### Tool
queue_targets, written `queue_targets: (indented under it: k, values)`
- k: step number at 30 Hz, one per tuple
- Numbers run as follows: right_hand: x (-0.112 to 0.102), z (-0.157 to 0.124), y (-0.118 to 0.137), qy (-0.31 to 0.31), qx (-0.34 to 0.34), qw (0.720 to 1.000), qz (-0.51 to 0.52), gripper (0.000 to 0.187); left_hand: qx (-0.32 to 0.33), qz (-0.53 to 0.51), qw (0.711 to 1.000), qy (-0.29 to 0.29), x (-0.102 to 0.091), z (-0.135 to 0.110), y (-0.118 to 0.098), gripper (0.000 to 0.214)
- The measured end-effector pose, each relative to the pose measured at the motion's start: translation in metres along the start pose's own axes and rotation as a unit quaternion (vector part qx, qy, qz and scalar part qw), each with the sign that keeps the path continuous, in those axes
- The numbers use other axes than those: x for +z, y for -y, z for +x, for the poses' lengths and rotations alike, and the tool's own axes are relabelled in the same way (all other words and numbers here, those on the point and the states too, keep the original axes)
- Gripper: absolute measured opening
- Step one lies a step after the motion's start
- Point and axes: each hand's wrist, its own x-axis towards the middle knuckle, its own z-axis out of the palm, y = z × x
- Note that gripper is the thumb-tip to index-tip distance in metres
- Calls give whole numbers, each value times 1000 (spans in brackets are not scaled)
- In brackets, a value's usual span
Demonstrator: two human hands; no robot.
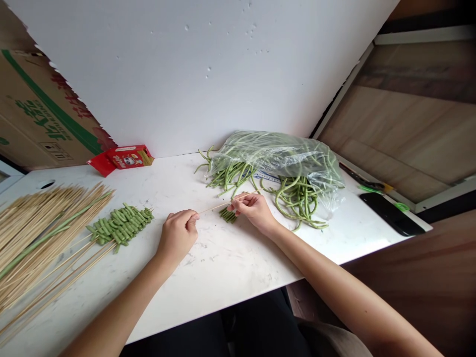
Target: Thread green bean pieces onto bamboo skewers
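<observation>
A thin wooden skewer [212, 207] runs between my two hands, over the white table. My left hand [179, 229] is closed around one end in a fist. My right hand [253, 209] pinches it near the other end, and the tip sticks out past the fingers. No bean piece shows on the visible length. Under and beside my right hand lies a small pile of cut green bean pieces [227, 215], partly hidden by the fingers. To the left, several skewers threaded with short green bean pieces [121, 225] lie side by side.
Many bare skewers [48, 223] are spread at the left, with a long bean across them. A clear plastic bag [275, 151] spills long green beans [303, 201] at the back. A red box [130, 156] stands back left; a black phone [390, 214] lies near the right edge.
</observation>
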Motion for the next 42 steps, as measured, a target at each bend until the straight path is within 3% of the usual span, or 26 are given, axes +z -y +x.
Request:
queue_targets:
  k: [6,19,24,27,32,37,42]
  values:
    - [2,-1,1,9,-4,1000,-3,40,13,-4,1000,-21,-1,1,1,24]
    - [2,1,-5,5,10,1000,-4,44,-3,-9,1000,14,-1,1,4,26]
    - [-4,2,1,11,17,1000,-8,43,-31,-34,999,25,-6,6,6,27]
    - [-16,1,14,26,-7,997,-75,43,-73,-49,996,20,-11,9,12,26]
    - [-37,1,29,142,-104,940,-293,26,-114,-83,990,12,-16,12,19,28]
    - [-40,1,20,181,-105,920,-331,18,-115,-105,988,16,-17,14,19,30]
    - [-31,-1,14,168,-119,913,-351,6,-117,-104,987,25,-17,13,20,31]
